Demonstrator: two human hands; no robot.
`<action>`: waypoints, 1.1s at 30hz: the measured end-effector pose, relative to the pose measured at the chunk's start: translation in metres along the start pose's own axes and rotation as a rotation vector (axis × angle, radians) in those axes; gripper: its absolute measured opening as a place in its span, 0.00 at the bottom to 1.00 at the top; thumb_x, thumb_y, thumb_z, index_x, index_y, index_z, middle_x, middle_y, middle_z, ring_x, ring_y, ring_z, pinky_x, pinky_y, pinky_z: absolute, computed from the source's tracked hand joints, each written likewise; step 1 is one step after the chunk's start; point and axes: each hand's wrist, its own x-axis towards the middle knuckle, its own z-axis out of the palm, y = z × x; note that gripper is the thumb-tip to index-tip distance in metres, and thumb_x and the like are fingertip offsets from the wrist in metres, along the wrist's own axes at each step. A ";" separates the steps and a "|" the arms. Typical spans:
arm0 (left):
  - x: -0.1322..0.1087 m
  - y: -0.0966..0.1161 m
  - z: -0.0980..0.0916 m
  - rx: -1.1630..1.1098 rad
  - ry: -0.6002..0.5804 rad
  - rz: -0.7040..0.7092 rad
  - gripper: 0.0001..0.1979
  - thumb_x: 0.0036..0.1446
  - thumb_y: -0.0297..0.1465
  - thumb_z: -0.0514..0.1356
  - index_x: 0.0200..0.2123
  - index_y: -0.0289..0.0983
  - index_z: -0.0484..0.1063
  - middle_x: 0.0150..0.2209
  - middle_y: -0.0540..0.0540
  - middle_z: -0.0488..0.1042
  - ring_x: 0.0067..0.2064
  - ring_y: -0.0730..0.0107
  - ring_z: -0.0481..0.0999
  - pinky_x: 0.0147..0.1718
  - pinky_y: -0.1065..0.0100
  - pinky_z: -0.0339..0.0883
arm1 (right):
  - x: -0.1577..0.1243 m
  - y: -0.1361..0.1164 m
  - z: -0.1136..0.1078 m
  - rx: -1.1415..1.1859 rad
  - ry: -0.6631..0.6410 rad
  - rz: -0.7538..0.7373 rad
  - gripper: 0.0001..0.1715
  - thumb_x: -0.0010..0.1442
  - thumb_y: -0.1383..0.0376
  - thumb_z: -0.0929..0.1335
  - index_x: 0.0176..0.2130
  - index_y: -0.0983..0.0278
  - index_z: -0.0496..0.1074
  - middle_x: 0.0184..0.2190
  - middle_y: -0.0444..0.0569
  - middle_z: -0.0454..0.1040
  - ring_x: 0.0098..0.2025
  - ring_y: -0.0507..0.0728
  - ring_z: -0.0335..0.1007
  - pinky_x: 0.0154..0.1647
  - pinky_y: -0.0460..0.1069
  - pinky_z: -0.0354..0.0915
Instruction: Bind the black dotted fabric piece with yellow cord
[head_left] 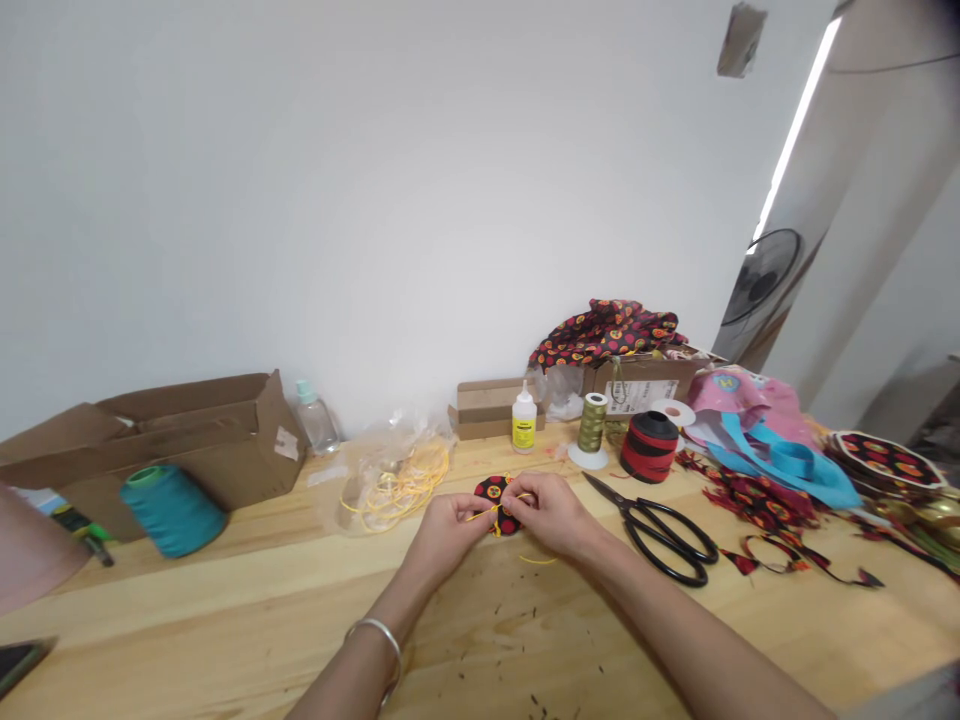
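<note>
A small round piece of black cloth with red and orange dots [495, 491] sits between my two hands just above the wooden table [225, 610]. A thin yellow cord [484, 513] runs across it. My left hand [450, 530] pinches the cord and the cloth from the left, fingers closed. Coming from the right, my right hand [551, 512] pinches the same piece with curled fingers. A silver bangle [379, 635] is on my left wrist. A short bit of yellow cord [538, 560] lies on the table under my right hand.
Black scissors [664, 535] lie right of my hands. Behind stand a glue bottle [523, 420], a green-gold spool [592, 425], a red-black spool [649, 447] and loose yellow cord [401, 485]. A teal thread cone [172, 508] and cardboard box [180, 430] are left; patterned fabric scraps [757, 500] right.
</note>
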 end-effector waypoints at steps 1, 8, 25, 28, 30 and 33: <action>0.000 0.001 0.000 0.002 -0.005 0.002 0.14 0.40 0.36 0.57 0.25 0.31 0.74 0.17 0.51 0.70 0.17 0.79 0.59 0.17 0.77 0.50 | -0.001 -0.001 -0.001 0.015 -0.006 -0.007 0.10 0.49 0.65 0.62 0.26 0.64 0.72 0.21 0.43 0.70 0.23 0.49 0.61 0.22 0.41 0.54; 0.000 0.004 0.000 0.002 -0.008 -0.005 0.13 0.40 0.36 0.57 0.24 0.31 0.74 0.18 0.50 0.71 0.18 0.79 0.59 0.17 0.77 0.50 | 0.001 0.007 0.002 0.049 -0.057 0.022 0.12 0.49 0.62 0.63 0.27 0.63 0.74 0.17 0.42 0.69 0.19 0.48 0.59 0.17 0.41 0.50; -0.001 0.002 0.000 -0.086 -0.007 -0.033 0.13 0.39 0.35 0.58 0.24 0.31 0.74 0.19 0.49 0.73 0.18 0.77 0.63 0.18 0.77 0.53 | 0.002 0.015 0.010 0.060 0.024 0.095 0.12 0.47 0.62 0.63 0.25 0.64 0.74 0.12 0.41 0.65 0.15 0.45 0.52 0.13 0.40 0.44; -0.001 0.001 -0.002 -0.119 -0.010 -0.046 0.14 0.39 0.36 0.58 0.25 0.30 0.74 0.20 0.47 0.73 0.20 0.76 0.64 0.19 0.76 0.55 | 0.002 0.014 0.009 0.059 0.018 0.085 0.13 0.47 0.61 0.63 0.25 0.64 0.74 0.12 0.40 0.62 0.14 0.45 0.50 0.13 0.40 0.43; 0.001 0.000 -0.003 -0.122 -0.002 -0.035 0.14 0.39 0.36 0.58 0.25 0.29 0.74 0.21 0.46 0.74 0.21 0.75 0.66 0.20 0.75 0.56 | 0.002 0.013 0.008 0.078 0.012 0.088 0.13 0.47 0.61 0.63 0.26 0.65 0.74 0.12 0.41 0.63 0.14 0.45 0.50 0.13 0.40 0.44; 0.003 -0.003 -0.004 -0.096 0.010 -0.040 0.15 0.39 0.36 0.57 0.25 0.29 0.74 0.21 0.47 0.74 0.21 0.74 0.66 0.21 0.75 0.56 | 0.001 0.012 0.009 0.145 0.009 0.107 0.14 0.47 0.61 0.63 0.26 0.66 0.74 0.14 0.42 0.66 0.15 0.46 0.54 0.14 0.40 0.47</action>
